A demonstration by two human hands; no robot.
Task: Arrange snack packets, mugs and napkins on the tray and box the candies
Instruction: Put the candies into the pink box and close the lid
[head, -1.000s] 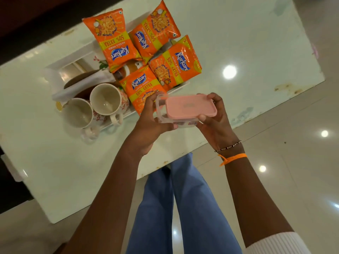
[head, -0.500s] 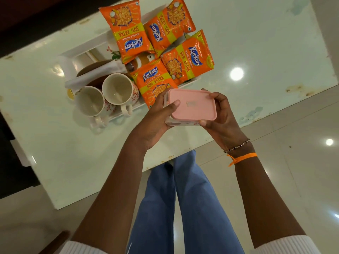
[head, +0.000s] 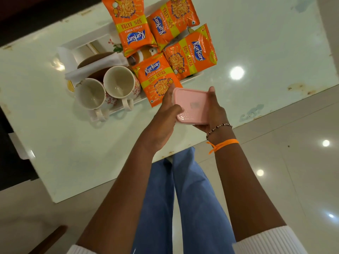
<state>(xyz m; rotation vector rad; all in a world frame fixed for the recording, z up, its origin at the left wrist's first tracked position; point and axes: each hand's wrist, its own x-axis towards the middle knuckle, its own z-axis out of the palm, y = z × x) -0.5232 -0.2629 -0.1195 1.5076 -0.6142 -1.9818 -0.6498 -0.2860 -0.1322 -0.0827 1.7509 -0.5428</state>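
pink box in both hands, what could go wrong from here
The pink box is held over the table's edge by the left hand and right hand; a slip might drop it to the floor. Setting it on the tray could nudge the overhanging nearest snack packet.

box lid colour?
Pink: the lid shows plainly in the head view, held by both hands.

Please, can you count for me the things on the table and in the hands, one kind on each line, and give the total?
Orange snack packets: 4
Mugs: 2
White napkin: 1
White tray: 1
Pink-lidded box, held in both hands: 1
Total: 9
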